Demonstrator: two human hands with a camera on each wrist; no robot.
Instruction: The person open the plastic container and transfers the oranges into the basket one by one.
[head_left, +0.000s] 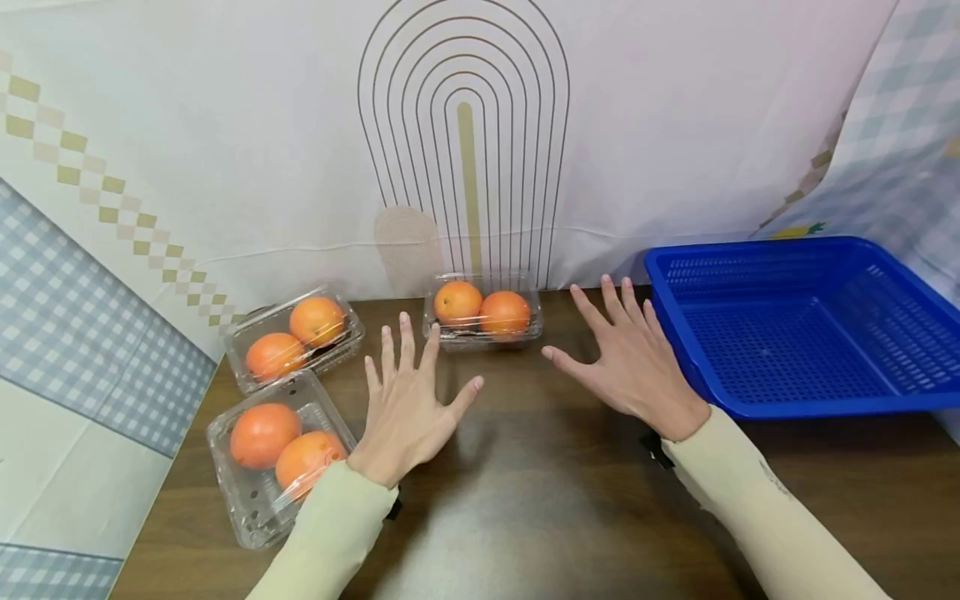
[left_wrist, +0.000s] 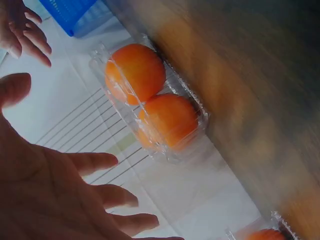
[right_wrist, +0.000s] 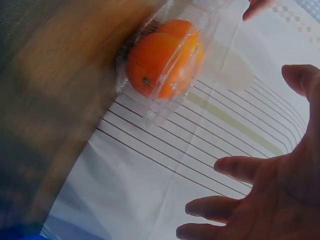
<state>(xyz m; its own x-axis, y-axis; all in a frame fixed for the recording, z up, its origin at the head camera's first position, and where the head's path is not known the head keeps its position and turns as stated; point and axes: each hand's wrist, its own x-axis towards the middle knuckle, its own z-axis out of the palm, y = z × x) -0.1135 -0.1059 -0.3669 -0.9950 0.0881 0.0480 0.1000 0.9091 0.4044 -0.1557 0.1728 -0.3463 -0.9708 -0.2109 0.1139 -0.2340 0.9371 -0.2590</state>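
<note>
While both your hands hover flat over the dark wooden table (head_left: pixel 525 500), nothing is in either grasp: your left hand (head_left: pixel 408 408) has its fingers straight and fanned apart, and your right hand (head_left: pixel 633 362) is spread the same way, thumb out to the side. Between and just beyond them, at the table's far edge against the patterned backdrop (head_left: pixel 465 167), sits the clear plastic clamshell (head_left: pixel 483 310) with 2 oranges inside, lid down; your left fingertips are near its front left corner, your right thumb a little off its right end. Both wrist views catch that same box, oranges side by side under the clear lid. To your left lie 2 more clamshells, each with 2 oranges: one at the back (head_left: pixel 294 337), one closer (head_left: pixel 277 454) just beside your left sleeve. To your right rests the blue perforated basket (head_left: pixel 810 400), just beside your right hand.
</note>
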